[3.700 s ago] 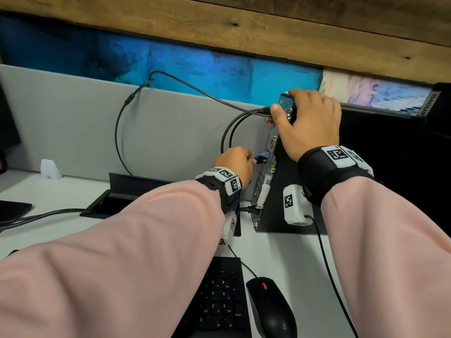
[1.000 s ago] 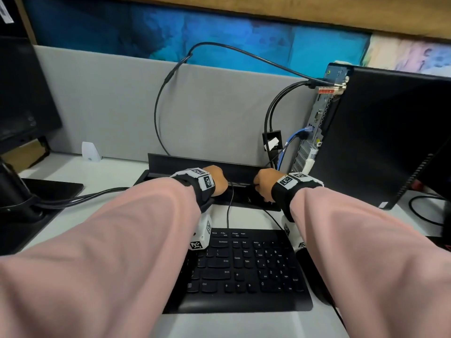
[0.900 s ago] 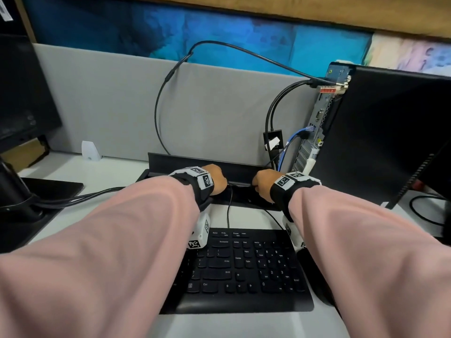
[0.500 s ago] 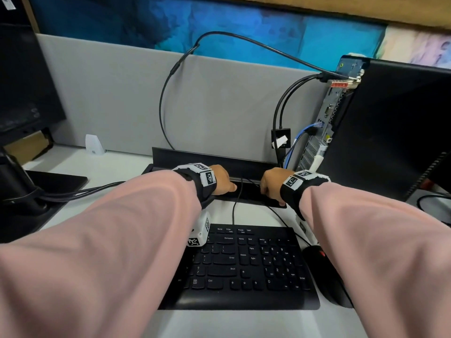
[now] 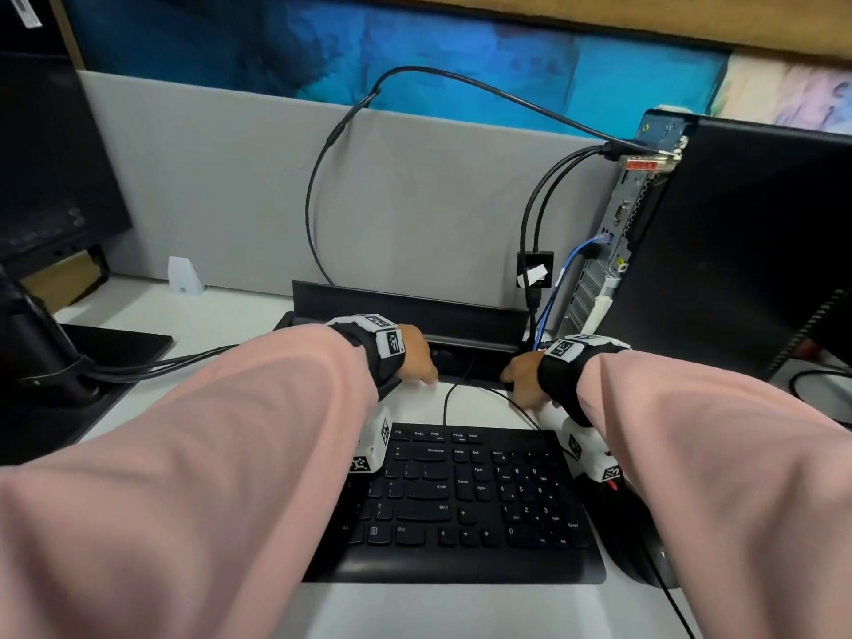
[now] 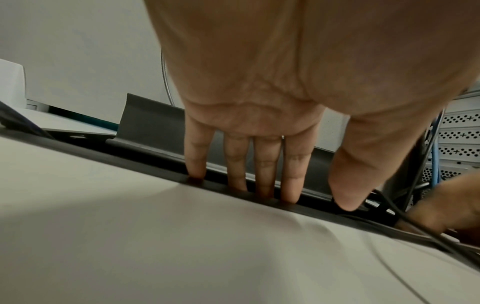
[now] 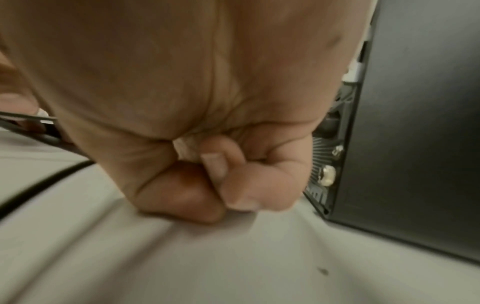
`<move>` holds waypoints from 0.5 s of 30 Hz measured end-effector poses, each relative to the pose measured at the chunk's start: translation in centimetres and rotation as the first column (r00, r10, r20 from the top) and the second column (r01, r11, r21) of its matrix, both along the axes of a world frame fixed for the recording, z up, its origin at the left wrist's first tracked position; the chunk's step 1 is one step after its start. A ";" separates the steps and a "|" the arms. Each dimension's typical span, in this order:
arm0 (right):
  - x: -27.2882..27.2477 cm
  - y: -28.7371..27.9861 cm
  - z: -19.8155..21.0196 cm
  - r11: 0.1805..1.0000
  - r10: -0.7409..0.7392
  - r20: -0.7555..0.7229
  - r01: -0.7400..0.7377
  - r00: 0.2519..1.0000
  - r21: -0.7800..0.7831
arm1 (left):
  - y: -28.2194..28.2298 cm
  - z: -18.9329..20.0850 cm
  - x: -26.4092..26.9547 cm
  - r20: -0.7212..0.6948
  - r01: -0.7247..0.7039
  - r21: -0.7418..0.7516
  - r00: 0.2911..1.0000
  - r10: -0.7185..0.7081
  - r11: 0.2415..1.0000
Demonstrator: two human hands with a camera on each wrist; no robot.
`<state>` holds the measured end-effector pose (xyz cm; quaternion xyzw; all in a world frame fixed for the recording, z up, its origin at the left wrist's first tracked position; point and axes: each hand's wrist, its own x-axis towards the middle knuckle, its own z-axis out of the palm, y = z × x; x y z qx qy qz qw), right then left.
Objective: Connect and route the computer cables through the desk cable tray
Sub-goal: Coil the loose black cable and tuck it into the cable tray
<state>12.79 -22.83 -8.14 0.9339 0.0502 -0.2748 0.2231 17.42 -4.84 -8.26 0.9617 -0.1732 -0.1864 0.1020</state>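
My left fingers (image 6: 236,164) are straight and slightly spread, their tips resting on the dark front lip of the cable tray (image 6: 155,123); the thumb hangs free beside them and holds nothing. My left hand (image 5: 415,357) therefore presses, it does not grip. My right hand (image 7: 207,164) is curled into a closed fist with its knuckles down on the desk (image 7: 233,257); no cable shows inside the curl, so I judge it holds nothing, though the inside of the fist is hidden.

The tray is a recessed slot at the rear of the desk, its flap raised against the grey partition (image 5: 415,200). Two thin black cables (image 5: 454,394) cross the front lip between my hands and run toward the keyboard (image 5: 461,500). The blue cable (image 5: 567,265) and thicker black leads drop from the rear of the computer tower (image 5: 613,251) toward the tray's right end.

Procedure for this step, as I judge it:
1. Seat the thin cables flat in the slot before lowering the flap.
2. Keep the fingertips off the hinge line.
3. Leave slack at the tower connectors; do not pull them sideways.
4. Check that no cable is pinched under the lip
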 end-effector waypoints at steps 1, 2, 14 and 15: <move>0.1 0.0 0.0 1.000 -0.019 0.003 0.019 1.000 0.011 | 0.2 0.0 -0.1 -0.004 0.009 -0.005 1.000 -0.009 1.000; 0.1 0.0 0.1 0.999 -0.037 0.019 0.036 0.999 0.022 | 0.2 -0.1 -0.1 -0.006 0.015 -0.011 1.000 -0.015 1.000; 2.0 2.0 2.8 0.938 -0.107 0.331 -0.015 0.937 0.346 | 0.2 0.0 -0.3 0.044 0.063 0.022 0.997 -0.064 0.998; 2.3 2.3 2.1 0.949 -0.115 0.265 0.027 0.957 0.315 | 0.2 0.1 -0.3 0.046 0.066 0.024 0.997 -0.067 0.998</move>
